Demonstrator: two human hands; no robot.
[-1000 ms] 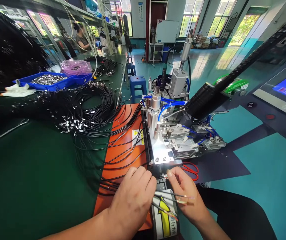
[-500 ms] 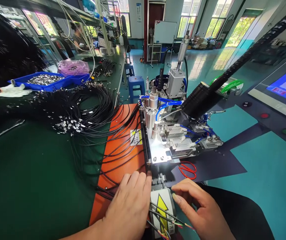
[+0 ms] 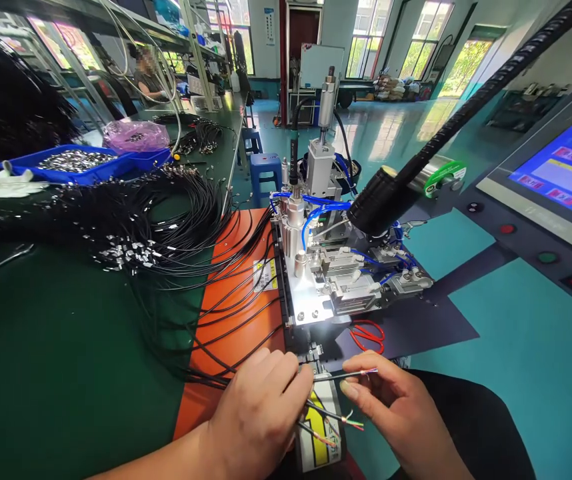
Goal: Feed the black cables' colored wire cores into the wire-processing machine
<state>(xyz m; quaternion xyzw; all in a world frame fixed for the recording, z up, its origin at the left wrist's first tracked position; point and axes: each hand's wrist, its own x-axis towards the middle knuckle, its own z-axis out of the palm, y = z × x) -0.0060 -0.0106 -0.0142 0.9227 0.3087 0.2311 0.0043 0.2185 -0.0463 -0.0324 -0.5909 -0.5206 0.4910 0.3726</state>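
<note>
My left hand point(image 3: 271, 400) is closed around several thin black cables at the front of the machine. Their stripped ends point(image 3: 349, 421) stick out to the right, showing fine coloured wires. One cable point(image 3: 333, 377) points further right, its bare tip lying between the thumb and forefinger of my right hand point(image 3: 391, 393). Those fingers are apart, and the right hand does not appear to grip the cable. Beneath the cable ends is a white plate with a yellow arrow point(image 3: 320, 433). Just ahead stands the metal machine point(image 3: 311, 293) with cylinders and blue air tubes.
Black cables with metal ends point(image 3: 131, 253) lie heaped on the green table point(image 3: 56, 347). An orange board point(image 3: 236, 313) borders the machine. Behind are a blue tray point(image 3: 86, 175) and a pink bag point(image 3: 136, 137). A control screen point(image 3: 566, 173) stands right, red-handled scissors point(image 3: 369, 335) nearer. Someone sits far back.
My left hand has gone from lying over the cables to closing round them. One cable end has risen towards my right fingers. The view has shifted slightly.
</note>
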